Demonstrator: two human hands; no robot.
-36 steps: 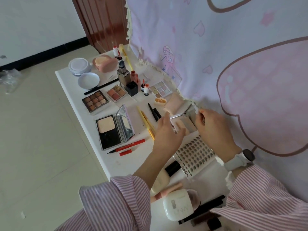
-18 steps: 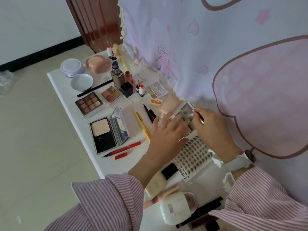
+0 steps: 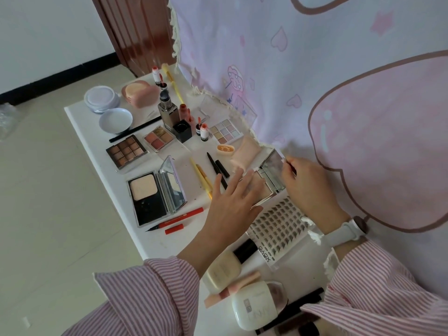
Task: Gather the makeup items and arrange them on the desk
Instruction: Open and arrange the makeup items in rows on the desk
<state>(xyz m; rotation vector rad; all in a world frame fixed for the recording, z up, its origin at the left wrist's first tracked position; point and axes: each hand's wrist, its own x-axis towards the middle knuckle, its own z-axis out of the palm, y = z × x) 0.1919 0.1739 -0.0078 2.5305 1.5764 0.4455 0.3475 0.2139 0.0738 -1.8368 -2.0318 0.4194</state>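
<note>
Setting the open compact flat at frame centre goes best slowly: left hand presses its base with fingers spread, gripping nothing, while right hand pinches the mirrored lid's corner (beside the lash card), desk beneath.

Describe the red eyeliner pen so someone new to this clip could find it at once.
Start at the open black powder compact near the white desk's left edge. Just below it, towards the person, lies the red eyeliner pen, black tip pointing left. Unlike the yellow pencils, it is red, its cap lying alongside.
</note>
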